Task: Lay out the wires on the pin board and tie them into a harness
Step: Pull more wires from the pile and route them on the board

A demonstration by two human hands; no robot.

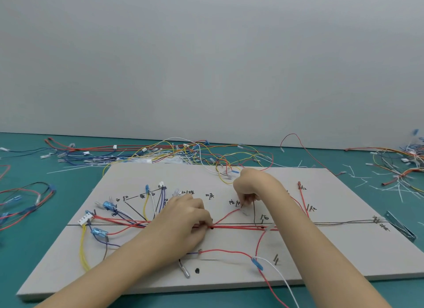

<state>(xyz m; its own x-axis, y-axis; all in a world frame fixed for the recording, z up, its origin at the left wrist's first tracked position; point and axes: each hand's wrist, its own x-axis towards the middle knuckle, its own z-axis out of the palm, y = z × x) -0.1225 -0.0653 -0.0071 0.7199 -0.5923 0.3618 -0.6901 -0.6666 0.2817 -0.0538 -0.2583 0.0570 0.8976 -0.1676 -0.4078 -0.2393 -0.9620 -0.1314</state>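
A grey pin board [332, 261] lies flat on the green table, marked with black lines and handwritten labels. Red wires [238, 227] run along its horizontal middle line, with yellow, purple and white branches fanning out at the left. My left hand [185, 218] pinches the red bundle at the board's centre. My right hand [250, 188] is bent down at the wrist, its fingers pinching a clear terminal [245, 210] on a red wire by a pin. A white multi-pin connector [85, 218] sits at the left end.
A tangle of loose coloured wires [160, 154] lies behind the board. More wires and cut white cable-tie ends [399, 177] lie at the right, red and blue wires [25, 202] at the left. A metal tool [400, 225] rests at the board's right edge.
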